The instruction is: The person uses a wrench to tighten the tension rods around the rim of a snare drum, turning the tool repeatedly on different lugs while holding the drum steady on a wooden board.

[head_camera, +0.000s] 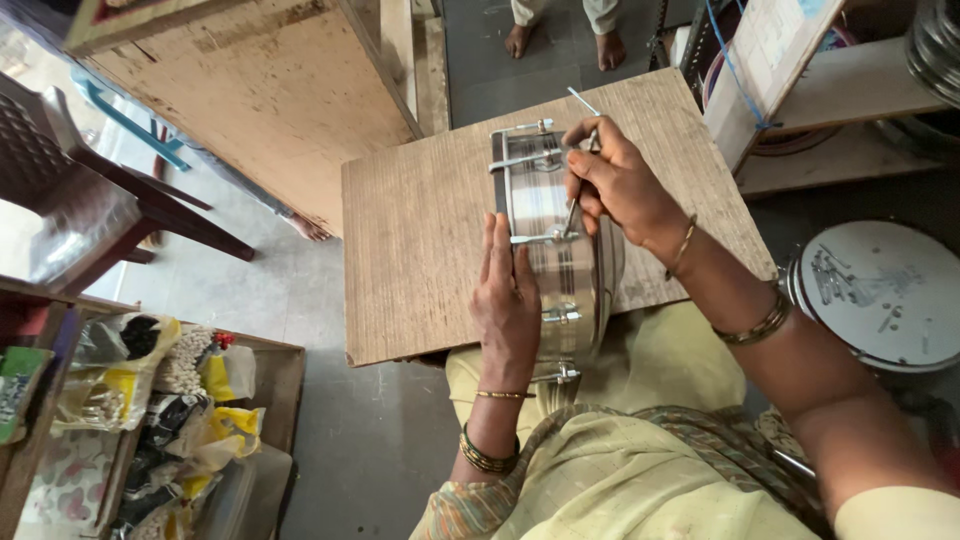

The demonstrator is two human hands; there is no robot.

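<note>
Steadying a small metal-shelled drum (552, 240) on its side at the near edge of a bare wooden table (420, 230), rim toward the lap. Left hand (507, 295) lies flat and open against the shell at its 9 o'clock side, fingers stretched along the metal, gripping nothing, just pressing to hold it in place. Right hand (622, 185) is closed round a thin metal rod tool (580, 160), its lower tip set at a tension lug (553, 237) on the shell; the upper end sticks out past the fingers toward 12 o'clock. More lugs show along the shell toward 6 o'clock.

Judgement on doing this step well: keep the flat palm firm so the drum cannot roll, keep the rod seated square in the lug before turning, work in small turns, and even out the tension lug by lug rather than finishing one fully.

Surroundings: round grey drumhead disc (885, 295) with loose small metal parts on it at 3 o'clock; wooden cabinet (260, 90) at 11 o'clock; dark plastic chair (70, 190) at 9 o'clock; bagged goods on a low shelf (170, 400) at 8 o'clock; another person's bare feet (560, 40) at 12 o'clock
</note>
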